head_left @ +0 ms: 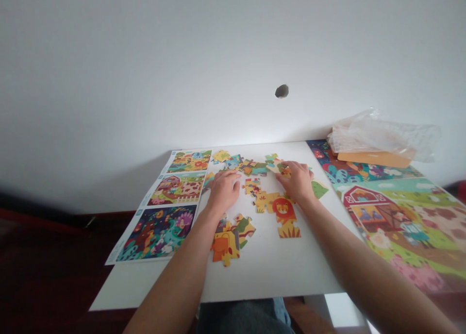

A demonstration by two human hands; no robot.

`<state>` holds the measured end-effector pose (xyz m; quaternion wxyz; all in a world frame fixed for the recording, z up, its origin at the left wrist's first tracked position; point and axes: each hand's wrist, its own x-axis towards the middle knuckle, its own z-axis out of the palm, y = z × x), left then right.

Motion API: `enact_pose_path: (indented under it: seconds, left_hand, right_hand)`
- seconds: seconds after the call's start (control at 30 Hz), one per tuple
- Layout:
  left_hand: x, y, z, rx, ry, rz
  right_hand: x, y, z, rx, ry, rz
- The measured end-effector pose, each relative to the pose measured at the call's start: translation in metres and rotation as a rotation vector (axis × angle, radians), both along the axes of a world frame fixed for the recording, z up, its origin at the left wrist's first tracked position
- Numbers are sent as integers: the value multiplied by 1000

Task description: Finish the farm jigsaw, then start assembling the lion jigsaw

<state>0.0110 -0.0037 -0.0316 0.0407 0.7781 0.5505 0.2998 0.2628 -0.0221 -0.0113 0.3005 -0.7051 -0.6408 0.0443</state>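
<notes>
My left hand (223,191) rests palm down on the white table, fingers stretched out beside loose puzzle pieces; nothing shows in its grip. My right hand (298,181) has its thumb and fingers around a pale puzzle piece (274,167) near the back of the table; the fingers hide part of it. Between my wrists, joined pieces show a lion (283,208) and yellow ground. Nearer my left forearm lies a joined group with an orange animal (223,246), partly covered by the arm. More loose pieces (233,161) are strewn behind my left hand. A green piece (319,190) lies right of my right wrist.
A sheet with three printed pictures (163,193) lies at the left. At the right are a farm picture (404,227) and a dark forest picture (329,169), with a clear plastic bag (382,132) and an orange card item (374,158) on top. A wall (218,81) stands behind.
</notes>
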Motion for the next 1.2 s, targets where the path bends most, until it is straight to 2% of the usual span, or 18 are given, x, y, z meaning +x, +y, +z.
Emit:
enact_pose_path:
  seconds: [0.13,0.2,0.43,0.57,0.73,0.9,1.2]
  left_hand:
    - [1,-1,4,54,-34,-29]
    - [2,-2,6,71,-51,-58]
    - [7,-4,6,39,-47,-153]
    - [9,-7,9,2,-33,-177]
    - [8,-8,8,-13,-34,-182]
    - [9,-8,7,-22,-45,-173]
    - [11,-10,9,-37,-60,-168]
  right_hand:
    - [1,-6,11,217,69,-102]
    - [1,-6,11,231,83,-99]
    - [0,7,-8,64,73,80]
    - [1,10,-13,-25,14,57]
    - [1,3,-9,-148,-117,34]
    - [2,0,-3,-184,-153,-2]
    - [3,2,-4,-155,-158,38]
